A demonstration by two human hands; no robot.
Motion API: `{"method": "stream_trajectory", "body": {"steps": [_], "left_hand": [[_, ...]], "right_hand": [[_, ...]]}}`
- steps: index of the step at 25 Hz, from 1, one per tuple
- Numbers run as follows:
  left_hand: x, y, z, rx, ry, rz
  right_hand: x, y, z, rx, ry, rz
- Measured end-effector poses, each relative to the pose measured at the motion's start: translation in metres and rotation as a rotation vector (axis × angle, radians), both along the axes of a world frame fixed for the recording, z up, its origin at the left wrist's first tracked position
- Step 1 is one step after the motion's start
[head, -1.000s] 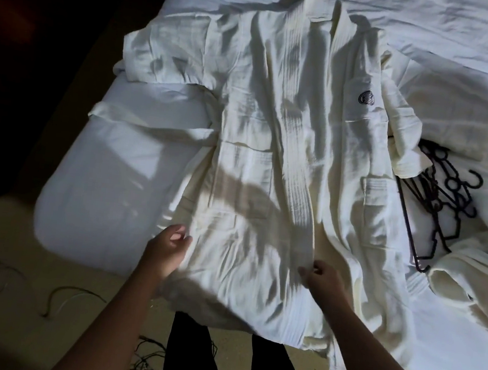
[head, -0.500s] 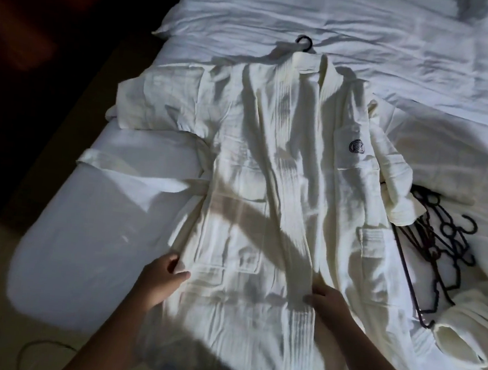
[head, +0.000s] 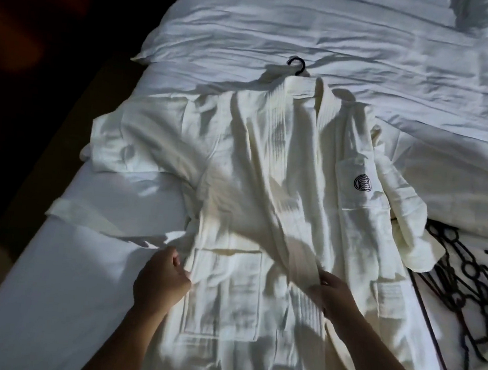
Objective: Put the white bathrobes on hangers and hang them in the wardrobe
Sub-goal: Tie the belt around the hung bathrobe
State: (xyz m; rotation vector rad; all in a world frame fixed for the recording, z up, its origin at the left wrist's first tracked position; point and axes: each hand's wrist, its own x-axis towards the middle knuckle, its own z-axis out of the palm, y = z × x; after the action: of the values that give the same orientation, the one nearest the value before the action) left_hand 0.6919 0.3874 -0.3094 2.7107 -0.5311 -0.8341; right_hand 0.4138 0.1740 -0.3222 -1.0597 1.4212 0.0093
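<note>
Fingers [head: 181, 277] of our left hand [head: 162, 281] are curled tight on the bathrobe [head: 268, 172], gripping its edge on our left beside the hip pocket. Those of our right hand [head: 335, 296] pinch the ribbed front band. The bathrobe lies front-up on the bed [head: 369, 47], its long axis running straight away from us, collar far, hem near. A black hanger [head: 296, 65] shows its hook just past the collar. Spare hangers [head: 464, 295] lie heaped on our right, at the robe's sleeve.
</note>
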Motion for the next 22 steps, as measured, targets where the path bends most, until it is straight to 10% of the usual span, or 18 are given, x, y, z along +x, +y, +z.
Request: {"method": "stream_trajectory", "body": {"steps": [5, 12, 17, 22], "left_hand": [[0.025, -0.077, -0.011, -0.514, -0.363, -0.331], [0.089, -0.13, -0.077, 0.085, -0.19, -0.583], [0.084, -0.142, -0.074, 0.092, -0.167, -0.549], [0.092, -0.152, -0.065, 0.156, -0.104, -0.561]], "right_hand": [[0.055, -0.045, -0.007, 0.018, -0.063, 0.073], [0.067, -0.095, -0.025, -0.241, 0.105, -0.139], [0.101, -0.129, -0.021, 0.193, -0.087, 0.021], [0.142, -0.167, -0.017, 0.073, -0.262, -0.016]]}}
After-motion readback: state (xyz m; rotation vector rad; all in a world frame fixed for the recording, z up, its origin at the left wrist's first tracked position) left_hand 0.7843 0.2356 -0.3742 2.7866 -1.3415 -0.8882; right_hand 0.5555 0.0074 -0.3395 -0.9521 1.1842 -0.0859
